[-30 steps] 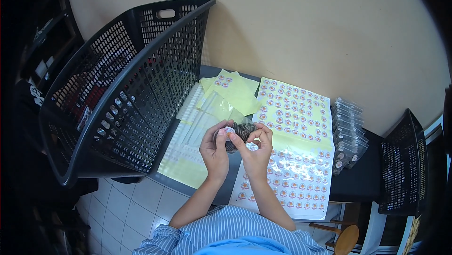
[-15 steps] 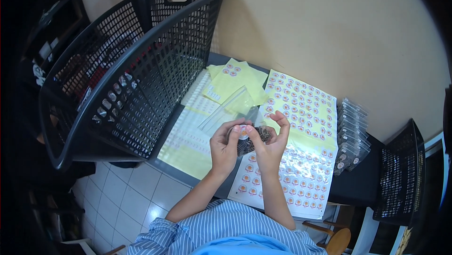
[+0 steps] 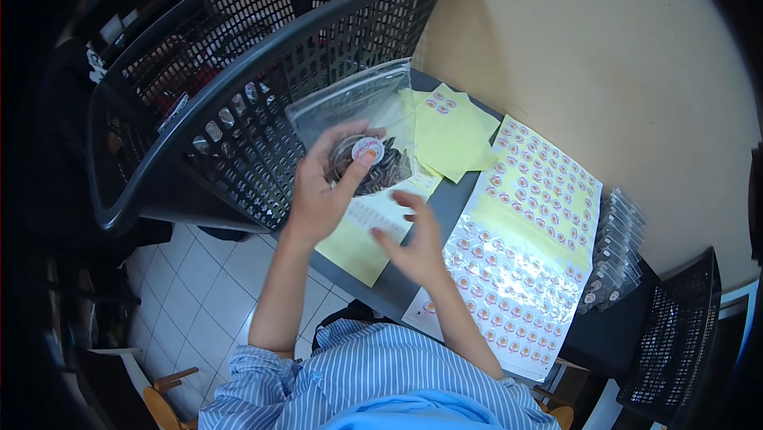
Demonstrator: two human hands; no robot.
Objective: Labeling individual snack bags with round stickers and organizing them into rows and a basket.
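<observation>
My left hand [image 3: 322, 184] grips a clear zip bag [image 3: 385, 161] of small dark pieces, too small to name for certain. Its thumb rests near a round white sticker [image 3: 367, 150] with a pink and orange print on the bag's front. The bag's unfilled upper part stands up beside the big black basket. My right hand [image 3: 413, 243] hovers apart from the bag with its fingers spread and nothing in them. To its right lies a large sheet of round stickers [image 3: 509, 271], with bare yellow backing where stickers are gone.
A tall black slatted basket [image 3: 262, 80] holding packed goods stands at the left. Yellow backing sheets [image 3: 453, 140] lie at the table's back. Filled clear bags [image 3: 616, 243] are stacked in a row at the right, near another black basket [image 3: 675, 335]. A beige wall closes off the far side.
The bag has moved left and away from me in my left hand, its top now raised. My right hand has let go of it and drawn back. The view has shifted too.
</observation>
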